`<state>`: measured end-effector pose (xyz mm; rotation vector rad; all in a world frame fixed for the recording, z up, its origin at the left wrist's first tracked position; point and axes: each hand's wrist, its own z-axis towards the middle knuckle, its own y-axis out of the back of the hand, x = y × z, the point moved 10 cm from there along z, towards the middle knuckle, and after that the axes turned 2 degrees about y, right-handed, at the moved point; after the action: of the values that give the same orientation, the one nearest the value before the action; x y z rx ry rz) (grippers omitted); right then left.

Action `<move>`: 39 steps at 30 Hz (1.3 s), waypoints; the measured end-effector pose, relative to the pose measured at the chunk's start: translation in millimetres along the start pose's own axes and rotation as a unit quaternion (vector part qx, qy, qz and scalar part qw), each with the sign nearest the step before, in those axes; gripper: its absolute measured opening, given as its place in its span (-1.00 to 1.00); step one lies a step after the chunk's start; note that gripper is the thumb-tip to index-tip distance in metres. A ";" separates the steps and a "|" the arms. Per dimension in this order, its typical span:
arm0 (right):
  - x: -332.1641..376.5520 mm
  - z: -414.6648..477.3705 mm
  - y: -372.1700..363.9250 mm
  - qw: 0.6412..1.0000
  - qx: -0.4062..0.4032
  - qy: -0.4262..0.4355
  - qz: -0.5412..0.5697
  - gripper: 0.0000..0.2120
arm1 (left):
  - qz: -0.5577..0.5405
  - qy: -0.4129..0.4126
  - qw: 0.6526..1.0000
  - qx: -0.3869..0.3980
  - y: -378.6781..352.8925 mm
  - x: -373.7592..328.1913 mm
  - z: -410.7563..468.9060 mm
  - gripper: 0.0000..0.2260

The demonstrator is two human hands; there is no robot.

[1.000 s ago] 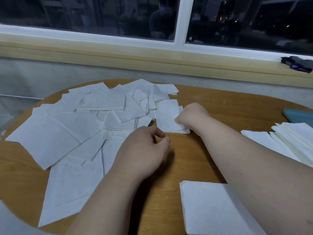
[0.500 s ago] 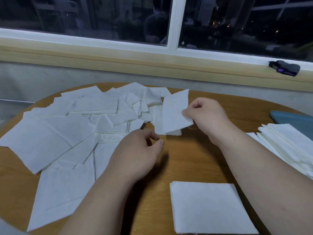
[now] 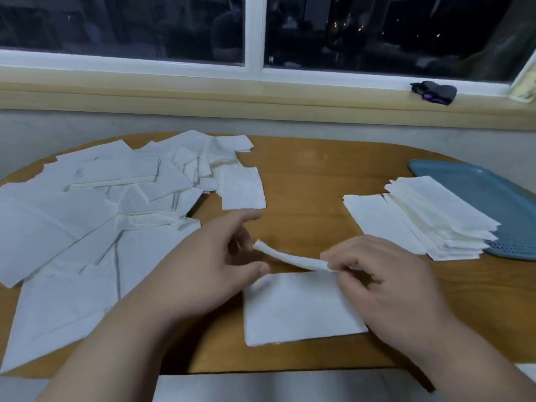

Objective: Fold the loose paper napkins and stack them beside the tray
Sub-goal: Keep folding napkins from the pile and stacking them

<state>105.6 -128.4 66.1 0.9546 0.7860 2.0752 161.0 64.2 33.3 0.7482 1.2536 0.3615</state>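
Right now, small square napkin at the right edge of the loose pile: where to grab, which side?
Pinch the small square napkin at its near right corner, coming from the right over bare table. It lies flat, and that corner rests on open wood, while its left edge runs into the loose pile, so a pinch there likely lifts only this one.

Bare forearms, bare left grip, right grip
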 end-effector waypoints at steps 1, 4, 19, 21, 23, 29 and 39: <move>1.3 -8.6 -1.8 1.000 0.003 0.026 0.009 -0.74 | 0.016 -0.022 1.000 0.010 -3.5 -4.0 -3.7 -0.53; 6.1 -23.9 -4.9 0.996 0.011 0.091 -0.002 -0.83 | 0.041 -0.082 0.996 0.020 -12.4 -16.7 -15.5 -0.74; 4.5 -39.2 -31.1 0.981 0.055 0.181 -0.032 -0.85 | 0.140 -0.184 0.973 0.017 -17.1 -14.3 -27.7 -0.65; 5.5 -38.7 -32.4 0.980 0.055 0.187 -0.030 -0.84 | 0.145 -0.191 0.971 0.015 -16.4 -14.6 -27.5 -0.68; 5.9 -38.1 -29.9 0.981 0.046 0.188 -0.022 -0.84 | 0.147 -0.204 0.968 0.010 -14.9 -17.4 -28.7 -0.71; 5.3 -30.0 -20.2 0.983 -0.004 0.183 -0.005 -0.85 | 0.148 -0.262 0.953 -0.039 0.7 -35.8 -40.9 -0.77; -0.5 -31.7 -46.0 0.984 0.102 0.145 -0.009 -0.80 | 0.155 -0.190 0.967 0.072 -24.7 -5.8 -37.3 -0.76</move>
<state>96.1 -110.1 14.2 0.7545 1.1714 2.1775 120.5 54.5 16.1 1.0884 0.8066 0.3609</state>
